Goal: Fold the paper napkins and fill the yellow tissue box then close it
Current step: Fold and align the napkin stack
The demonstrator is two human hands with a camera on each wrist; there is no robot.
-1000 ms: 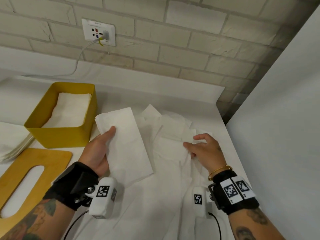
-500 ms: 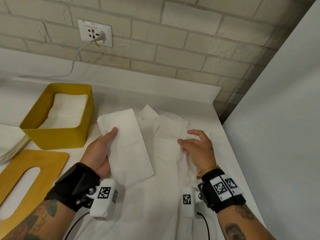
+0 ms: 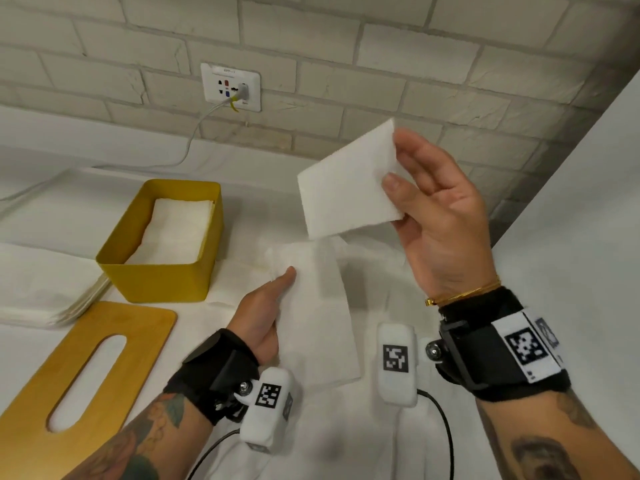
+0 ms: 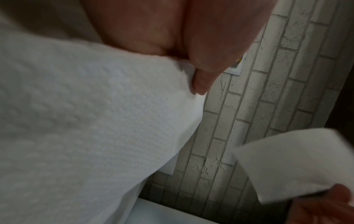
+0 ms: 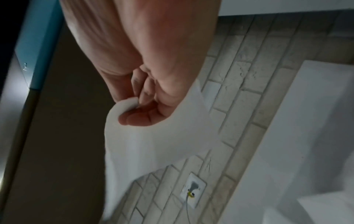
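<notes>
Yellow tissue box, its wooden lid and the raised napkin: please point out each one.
yellow tissue box [image 3: 156, 282], head view, front wall.
wooden lid [image 3: 145, 327], head view, bare wood beside its slot.
raised napkin [image 3: 346, 188], head view, middle of the sheet.

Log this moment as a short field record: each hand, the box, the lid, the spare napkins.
left hand: holds a folded napkin low over the table
right hand: raised, pinching a second napkin by its edge
yellow tissue box: open, partly filled with napkins
wooden lid: off, flat on the table beside the box
napkin stack: left of the box
</notes>
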